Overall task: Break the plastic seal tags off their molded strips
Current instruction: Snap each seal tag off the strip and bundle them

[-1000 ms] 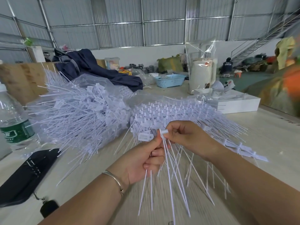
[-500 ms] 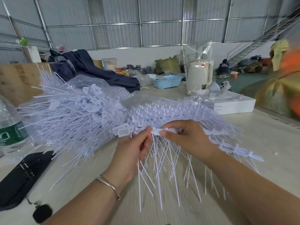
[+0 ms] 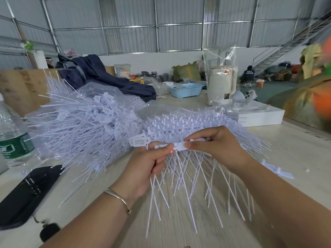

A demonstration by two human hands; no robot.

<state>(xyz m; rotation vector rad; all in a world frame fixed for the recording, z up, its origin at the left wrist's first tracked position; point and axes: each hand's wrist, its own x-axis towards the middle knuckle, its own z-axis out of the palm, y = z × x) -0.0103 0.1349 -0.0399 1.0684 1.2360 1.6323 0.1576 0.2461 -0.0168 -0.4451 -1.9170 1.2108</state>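
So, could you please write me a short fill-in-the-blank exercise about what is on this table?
1. Both hands, left hand and right hand, pinch a white strip of seal tags whose thin tails hang ____.
2. The basket at the far end of the table is light ____.
3. The wrist with the thin metal bracelet is the ____ one.
4. The water bottle carries a ____ label.

Missing words: down; blue; left; green

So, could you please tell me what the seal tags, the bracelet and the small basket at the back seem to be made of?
Seal tags, held by the left hand and right hand: matte white plastic, judging by the thin molded tails. Bracelet: probably metal, with a silvery sheen. Basket: likely light blue plastic, with molded lattice walls.
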